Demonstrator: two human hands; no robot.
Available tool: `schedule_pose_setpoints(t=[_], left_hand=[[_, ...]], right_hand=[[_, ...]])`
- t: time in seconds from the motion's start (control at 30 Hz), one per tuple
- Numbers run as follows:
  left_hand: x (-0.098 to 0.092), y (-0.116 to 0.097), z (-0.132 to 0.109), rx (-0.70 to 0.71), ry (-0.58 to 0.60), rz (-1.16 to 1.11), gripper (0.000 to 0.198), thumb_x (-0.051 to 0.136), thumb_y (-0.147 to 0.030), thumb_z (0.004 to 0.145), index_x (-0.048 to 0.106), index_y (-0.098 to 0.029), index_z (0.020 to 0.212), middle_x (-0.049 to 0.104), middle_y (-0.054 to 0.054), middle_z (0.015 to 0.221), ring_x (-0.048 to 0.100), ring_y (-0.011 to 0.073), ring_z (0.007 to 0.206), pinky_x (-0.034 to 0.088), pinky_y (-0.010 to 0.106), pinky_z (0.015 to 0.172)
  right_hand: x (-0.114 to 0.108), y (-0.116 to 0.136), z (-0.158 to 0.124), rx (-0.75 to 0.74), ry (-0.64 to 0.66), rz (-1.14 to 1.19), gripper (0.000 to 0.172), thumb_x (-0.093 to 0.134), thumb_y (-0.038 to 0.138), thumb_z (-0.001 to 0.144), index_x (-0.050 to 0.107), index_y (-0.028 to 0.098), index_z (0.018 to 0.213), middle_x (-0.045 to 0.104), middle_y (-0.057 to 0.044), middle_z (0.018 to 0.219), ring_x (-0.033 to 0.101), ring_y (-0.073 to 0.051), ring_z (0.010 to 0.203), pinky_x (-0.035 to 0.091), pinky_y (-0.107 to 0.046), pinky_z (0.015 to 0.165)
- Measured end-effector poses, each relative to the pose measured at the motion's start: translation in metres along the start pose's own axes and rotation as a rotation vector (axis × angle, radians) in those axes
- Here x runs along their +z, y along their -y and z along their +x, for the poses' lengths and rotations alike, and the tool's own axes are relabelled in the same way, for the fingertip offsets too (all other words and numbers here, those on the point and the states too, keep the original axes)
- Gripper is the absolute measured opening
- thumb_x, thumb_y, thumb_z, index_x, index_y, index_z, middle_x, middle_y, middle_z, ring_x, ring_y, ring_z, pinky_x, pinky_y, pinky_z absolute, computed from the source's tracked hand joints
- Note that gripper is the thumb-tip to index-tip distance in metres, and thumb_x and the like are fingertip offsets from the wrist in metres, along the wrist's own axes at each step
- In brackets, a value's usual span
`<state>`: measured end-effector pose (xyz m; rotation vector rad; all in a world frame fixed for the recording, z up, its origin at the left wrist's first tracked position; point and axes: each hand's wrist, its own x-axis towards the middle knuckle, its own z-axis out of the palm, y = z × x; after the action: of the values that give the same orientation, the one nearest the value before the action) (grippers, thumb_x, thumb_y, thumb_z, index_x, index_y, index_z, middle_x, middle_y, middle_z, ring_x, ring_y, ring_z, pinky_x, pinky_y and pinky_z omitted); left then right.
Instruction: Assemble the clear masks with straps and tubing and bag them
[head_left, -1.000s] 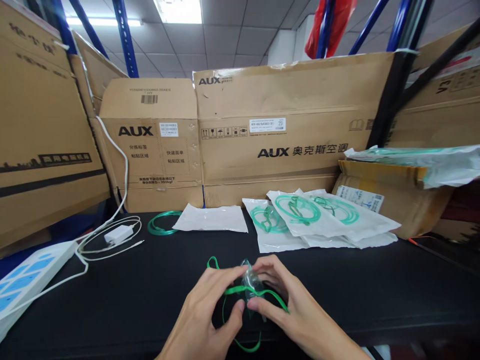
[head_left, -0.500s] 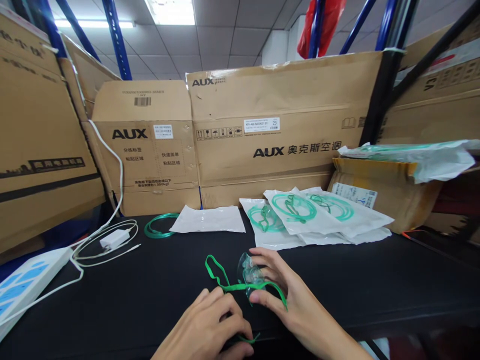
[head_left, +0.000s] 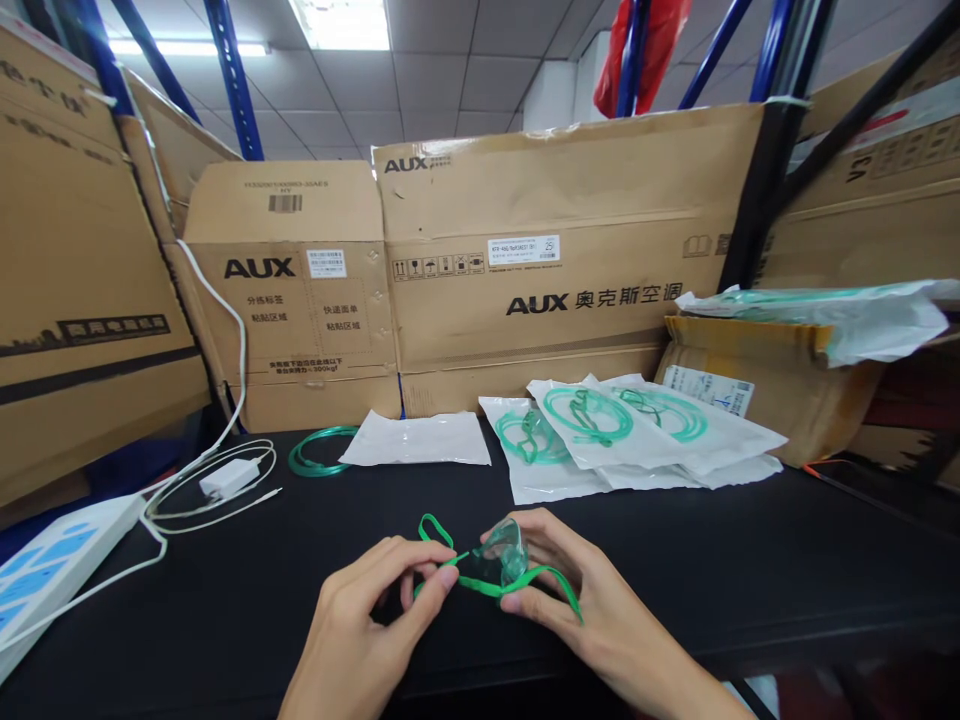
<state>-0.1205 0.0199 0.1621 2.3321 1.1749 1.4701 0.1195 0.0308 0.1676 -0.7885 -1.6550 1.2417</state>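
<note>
A clear green-tinted oxygen mask (head_left: 507, 552) sits above the front of the black table, its side toward me. My right hand (head_left: 574, 580) is closed around the mask, fingers behind it and thumb in front. A bright green elastic strap (head_left: 555, 578) runs across the mask's near side and droops over my right thumb. Further left, the strap makes a loop behind my left hand (head_left: 382, 605). Thumb and forefinger of that hand pinch a strap end just left of the mask. The other left fingers are curled and partly hidden.
White pouches (head_left: 585, 425) with coiled green tubing lie at the back right. A folded white pouch (head_left: 420, 440) rests beside a loose tubing coil (head_left: 319, 452). On the left are a power strip (head_left: 75, 560) and a white charger with cable (head_left: 231, 478). Cardboard boxes (head_left: 525, 270) wall the back.
My left hand has risen from low near the table edge toward the mask, now pinching the strap end there. The mask has turned and dropped slightly in my right hand.
</note>
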Motion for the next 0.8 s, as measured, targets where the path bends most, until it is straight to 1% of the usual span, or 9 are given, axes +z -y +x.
schedule_pose_setpoints(t=[0.1, 0.23, 0.47, 0.63, 0.8], left_hand=[[0.0007, 0.0012, 0.0, 0.0, 0.002, 0.001, 0.009, 0.071, -0.026, 0.101, 0.078, -0.029, 0.106, 0.073, -0.006, 0.078, 0.061, 0.0118, 0.061, 0.052, 0.02, 0.062], [0.0015, 0.0008, 0.0018, 0.007, 0.006, -0.003, 0.009, 0.072, -0.025, 0.1, 0.078, -0.029, 0.105, 0.075, -0.005, 0.081, 0.061, 0.0115, 0.06, 0.052, 0.019, 0.061], [0.004, -0.0021, 0.0035, 0.031, -0.028, -0.035, 0.009, 0.073, -0.021, 0.097, 0.078, -0.028, 0.099, 0.075, -0.006, 0.078, 0.06, 0.0111, 0.059, 0.05, 0.02, 0.061], [0.0031, -0.0029, 0.0029, 0.023, -0.015, -0.028, 0.008, 0.073, -0.022, 0.097, 0.078, -0.028, 0.098, 0.075, -0.006, 0.078, 0.061, 0.0113, 0.059, 0.049, 0.02, 0.06], [0.0027, -0.0039, 0.0039, 0.011, 0.021, -0.007, 0.007, 0.072, -0.024, 0.098, 0.079, -0.027, 0.097, 0.073, -0.005, 0.076, 0.061, 0.0126, 0.06, 0.046, 0.022, 0.055]], right_hand=[[0.0003, -0.0005, 0.0002, 0.035, 0.012, 0.045, 0.038, 0.086, 0.031, 0.088, 0.059, 0.028, 0.114, 0.07, 0.0, 0.114, 0.068, -0.021, 0.12, 0.052, -0.033, 0.103], [0.0011, 0.0012, -0.0005, 0.059, 0.005, 0.088, 0.043, 0.089, 0.033, 0.084, 0.055, 0.028, 0.11, 0.071, 0.0, 0.111, 0.069, -0.021, 0.117, 0.053, -0.035, 0.101], [0.0023, 0.0022, -0.0015, 0.033, 0.039, 0.093, 0.043, 0.09, 0.032, 0.085, 0.057, 0.027, 0.111, 0.072, -0.001, 0.112, 0.07, -0.021, 0.117, 0.053, -0.035, 0.103], [0.0019, 0.0028, -0.0011, 0.029, 0.063, 0.086, 0.042, 0.089, 0.032, 0.085, 0.057, 0.027, 0.112, 0.073, -0.001, 0.112, 0.071, -0.02, 0.115, 0.053, -0.034, 0.102], [0.0029, 0.0044, -0.0017, 0.023, 0.048, 0.074, 0.041, 0.089, 0.027, 0.084, 0.06, 0.026, 0.112, 0.072, 0.0, 0.112, 0.07, -0.02, 0.115, 0.053, -0.034, 0.103]])
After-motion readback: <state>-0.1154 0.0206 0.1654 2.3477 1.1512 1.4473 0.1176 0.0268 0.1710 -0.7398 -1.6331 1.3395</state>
